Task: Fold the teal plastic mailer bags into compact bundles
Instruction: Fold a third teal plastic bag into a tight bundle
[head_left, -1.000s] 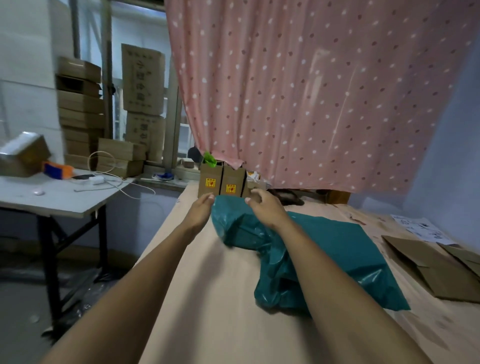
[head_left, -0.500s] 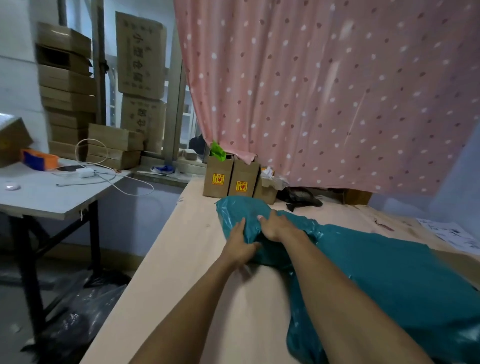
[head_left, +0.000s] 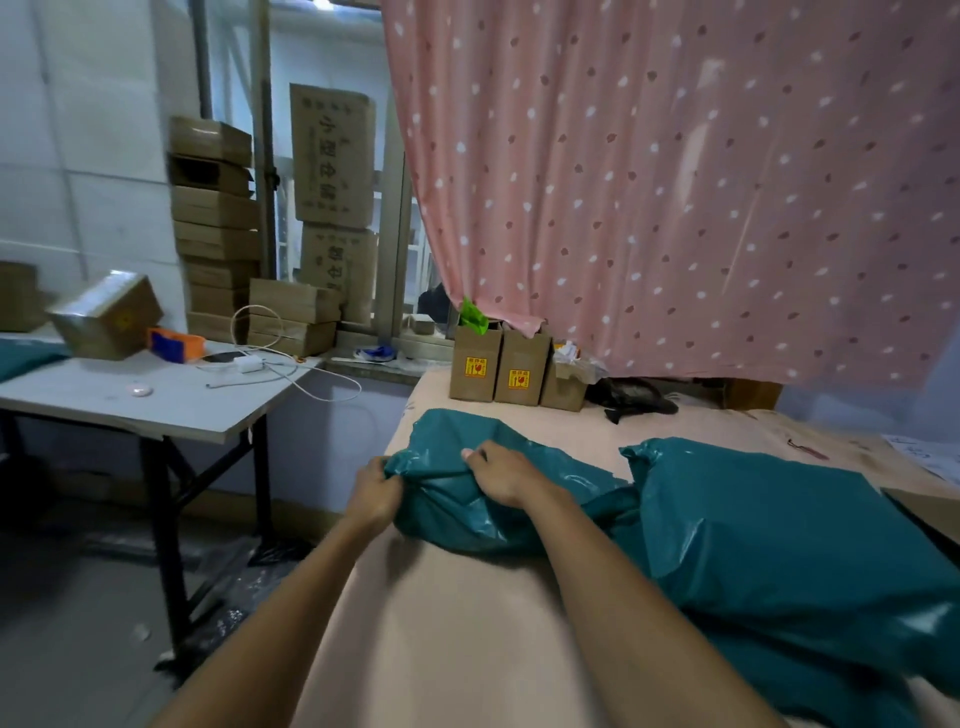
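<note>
A crumpled teal mailer bag (head_left: 457, 499) lies bunched near the left edge of the peach-coloured table (head_left: 447, 623). My left hand (head_left: 375, 493) pinches its left end. My right hand (head_left: 504, 473) presses down on top of the bunched plastic, fingers curled over a fold. The same teal plastic runs right into a larger, puffier teal mass (head_left: 779, 545) that covers the table's right half beside my right forearm.
Three small cardboard boxes (head_left: 514, 371) stand at the table's far edge under a pink dotted curtain (head_left: 675, 182), with a black object (head_left: 631, 397) beside them. A grey side table (head_left: 156, 400) with cables and boxes stands left; a floor gap separates the two tables.
From reaching to the bag's far end, both hands drew back toward me and gathered the teal plastic into a bunch. The camera view shifted, bringing more of the side table into sight.
</note>
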